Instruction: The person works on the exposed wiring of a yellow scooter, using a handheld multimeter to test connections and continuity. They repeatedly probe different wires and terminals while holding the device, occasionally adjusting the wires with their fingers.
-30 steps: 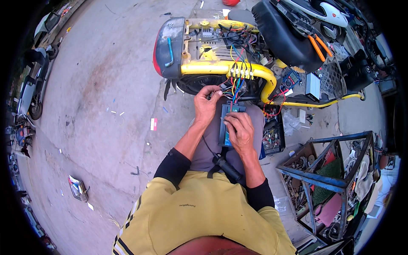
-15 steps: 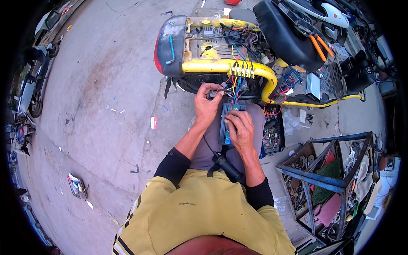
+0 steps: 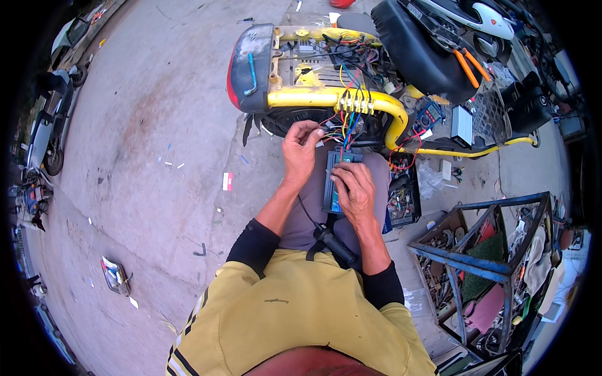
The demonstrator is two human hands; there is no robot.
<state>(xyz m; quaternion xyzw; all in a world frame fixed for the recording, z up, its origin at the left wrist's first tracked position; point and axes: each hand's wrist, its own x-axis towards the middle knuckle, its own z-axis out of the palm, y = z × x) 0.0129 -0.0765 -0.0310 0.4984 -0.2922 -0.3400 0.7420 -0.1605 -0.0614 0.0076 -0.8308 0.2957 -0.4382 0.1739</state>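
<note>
My left hand [image 3: 300, 150] has its thumb and forefinger pinched on thin coloured wires [image 3: 333, 134]; its other fingers curl inward, and the wire ends there are too small to make out. A finned, dark motor controller box [image 3: 329, 188] rests on my lap. Over its right side lies my right hand [image 3: 355, 191], fingers bent and gripping it. Thick coloured cables [image 3: 351, 135] run from the box to clamped metal terminals [image 3: 355, 104] along the yellow tube frame [image 3: 307, 97] of an electric scooter. A black throttle grip [image 3: 335, 244] with a thin cable lies across my lap.
Right of my knees stands a parts box [image 3: 404, 197], with a blue multimeter [image 3: 430, 115] and a silver box [image 3: 462, 125] beyond. A metal rack of scrap [image 3: 464, 263] is at lower right. Orange-handled pliers [image 3: 467, 67] lie on the black seat [image 3: 417, 53].
My left hand has shifted slightly left, and its fingers have drawn closer together. A grey connector that showed at its fingertips is no longer visible there. My right hand stays on the controller box.
</note>
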